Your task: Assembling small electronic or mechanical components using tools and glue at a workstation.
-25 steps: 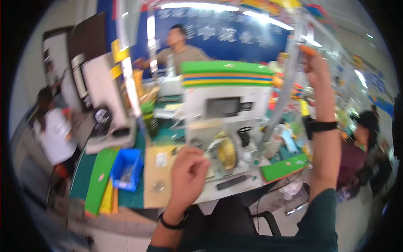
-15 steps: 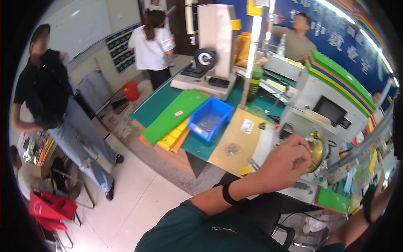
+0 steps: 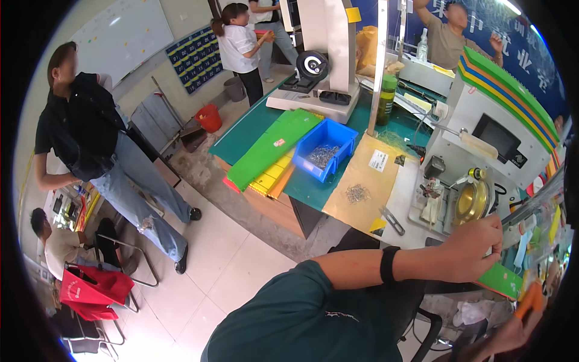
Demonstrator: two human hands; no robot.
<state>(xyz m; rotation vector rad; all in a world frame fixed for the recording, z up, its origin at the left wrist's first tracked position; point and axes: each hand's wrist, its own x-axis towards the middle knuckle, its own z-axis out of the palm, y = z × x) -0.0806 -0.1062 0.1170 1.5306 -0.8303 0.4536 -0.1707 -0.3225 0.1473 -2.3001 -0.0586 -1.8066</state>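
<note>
Brass-coloured wheel [image 3: 470, 203] is sitting right of centre on the bench; left hand [image 3: 473, 248] is curling just below it in view, contents hidden. Right hand [image 3: 515, 333], lower right, is reaching apart from it, orange item [image 3: 532, 298] showing at fingers, grip unclear. Small metal pieces [image 3: 357, 193] are lying on brown paper [image 3: 365, 211], others filling blue bin [image 3: 310, 171]; portion done or remaining: cannot tell.

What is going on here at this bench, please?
A person's left hand, fingers curled, shows just below the brass wheel; whether it holds anything is hidden. The right hand, at lower right, holds an orange thing. Small metal pieces lie loose on the brown sheet and in the blue bin.
</note>
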